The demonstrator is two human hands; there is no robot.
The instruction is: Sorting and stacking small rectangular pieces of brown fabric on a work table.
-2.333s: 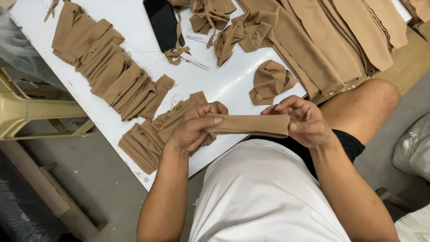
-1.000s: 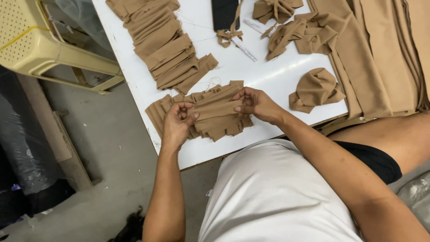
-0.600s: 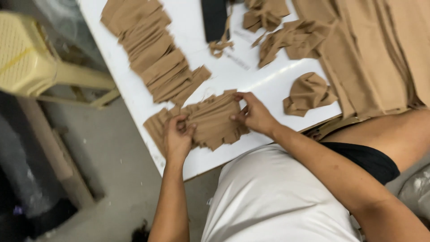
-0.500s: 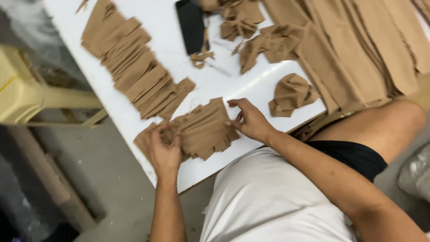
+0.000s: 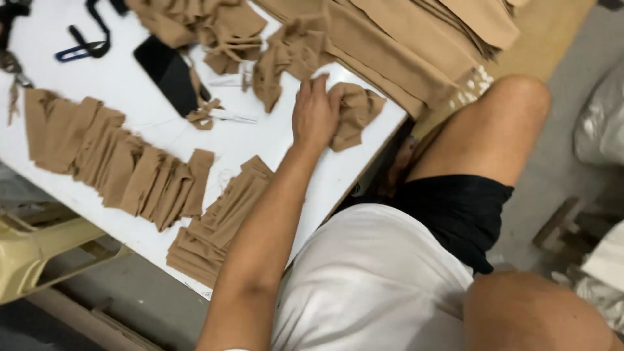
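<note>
Left hand grips crumpled tan fabric piece at its 9 o'clock edge; soft, light, pinch anywhere. Right hand unseen.

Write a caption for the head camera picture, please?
A left hand reaches onto a crumpled tan fabric piece on the white table.

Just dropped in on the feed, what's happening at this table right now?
A seated person is handling tan fabric pieces on a white table. One hand, apparently the left, reaches across and rests on a crumpled fabric piece near the table's edge. The other hand is out of view. Two overlapping rows of folded strips and lie nearer the person. A dark phone, scissors and long fabric lengths lie farther back.
</note>
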